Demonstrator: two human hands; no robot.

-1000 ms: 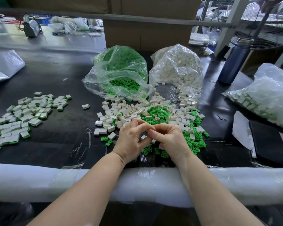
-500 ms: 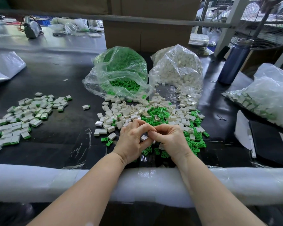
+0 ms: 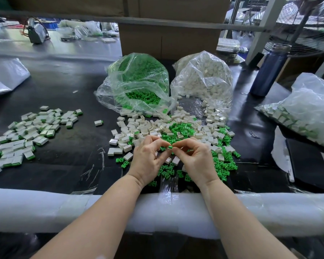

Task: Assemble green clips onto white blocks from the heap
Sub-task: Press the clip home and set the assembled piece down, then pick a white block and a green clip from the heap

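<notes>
- our left hand [image 3: 146,160] has its fingers curled, and thumb and forefinger pinch a small green plastic clip [image 3: 169,147]; our right hand [image 3: 195,160] is curled the same way and its fingertips [image 3: 175,145] meet the clip from the other side.
- we cannot tell if a white block is already between the fingers; they hide that place.
- the mixed heap of small white rectangular plastic blocks and loose green clips [image 3: 178,130] lies on the black table [image 3: 67,90] just behind and under both hands.
- the finished pile of white blocks with green ends [image 3: 29,131] lies well apart on the left.
- we judge the clip very light, stiff and a little slippery, with thin prongs that can bend; it is better to pinch it on the flat sides.
- we judge the block hard and smooth, best held on its long faces so that the open slot stays free.
</notes>
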